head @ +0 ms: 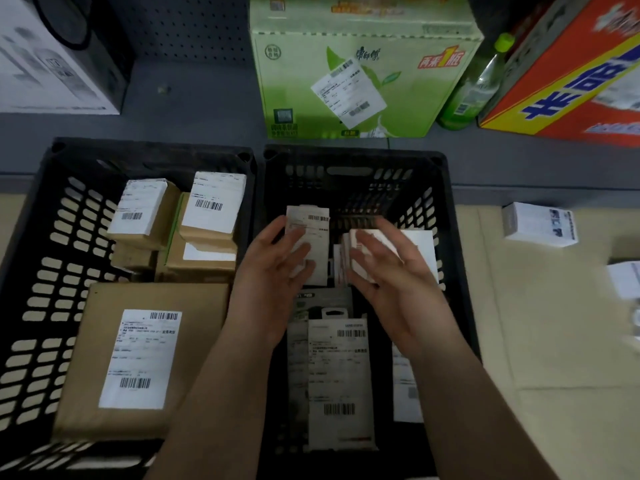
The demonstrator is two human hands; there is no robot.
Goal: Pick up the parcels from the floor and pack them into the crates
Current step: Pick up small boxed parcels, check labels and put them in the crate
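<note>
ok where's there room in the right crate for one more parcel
Bare floor shows at the back of the right crate, between its far wall and the white parcels by the left hand and right hand. Its middle and front are crowded; the left crate looks full.

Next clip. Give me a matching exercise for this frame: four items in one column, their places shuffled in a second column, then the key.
Things
1. large brown parcel
2. small white box
3. green bottle
4. long flat white parcel

Places
A. between the green carton and the red carton
B. in the right crate
C. on the floor, right of both crates
D. in the left crate

Pairs: 1-D, 2-C, 3-A, 4-B
</note>
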